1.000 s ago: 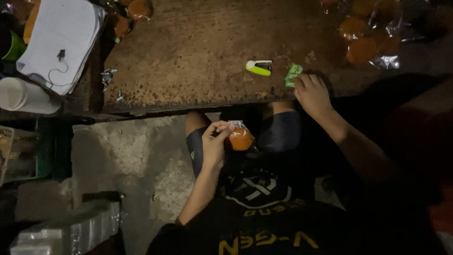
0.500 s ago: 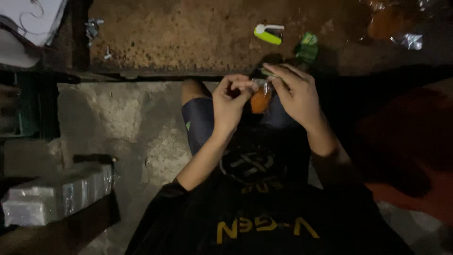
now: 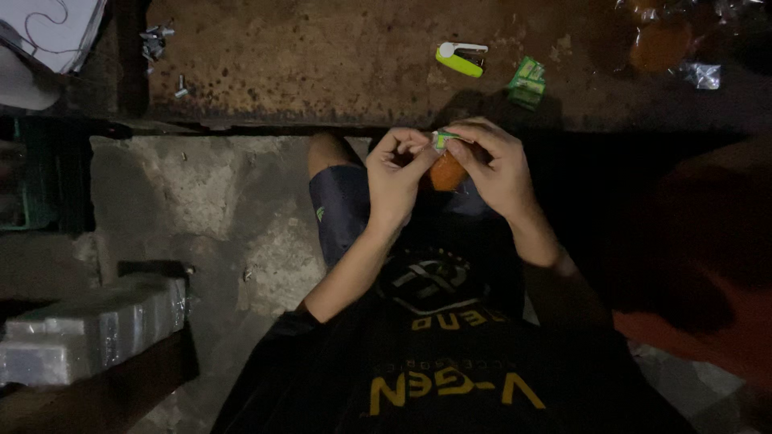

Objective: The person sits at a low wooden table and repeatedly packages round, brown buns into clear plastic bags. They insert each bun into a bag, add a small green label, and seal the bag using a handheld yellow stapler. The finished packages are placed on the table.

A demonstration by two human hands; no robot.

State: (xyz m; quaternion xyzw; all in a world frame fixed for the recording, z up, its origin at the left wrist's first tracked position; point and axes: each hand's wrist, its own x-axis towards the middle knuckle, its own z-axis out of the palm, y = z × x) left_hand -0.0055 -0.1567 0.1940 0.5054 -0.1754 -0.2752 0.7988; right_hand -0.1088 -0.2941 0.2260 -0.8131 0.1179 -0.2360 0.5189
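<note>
Over my lap, both hands hold a small clear bag of orange stuff (image 3: 446, 171). My left hand (image 3: 396, 178) pinches the bag's top from the left. My right hand (image 3: 492, 165) pinches it from the right, with a small green-and-white paper label (image 3: 441, 138) folded over the top between the fingertips. The bag hangs below the fingers, partly hidden by them. Just beyond my hands runs the edge of a low brown board (image 3: 322, 56).
On the board lie a yellow-green stapler (image 3: 460, 58), a small green packet (image 3: 527, 80) and, at the far right, more bags of orange stuff (image 3: 661, 40). A white sheet (image 3: 48, 32) lies far left. Stacked clear packets (image 3: 88, 325) sit at lower left on a concrete floor.
My right hand left the green packet on the board and came to the bag at my lap. Both hands now pinch its top with a green label.
</note>
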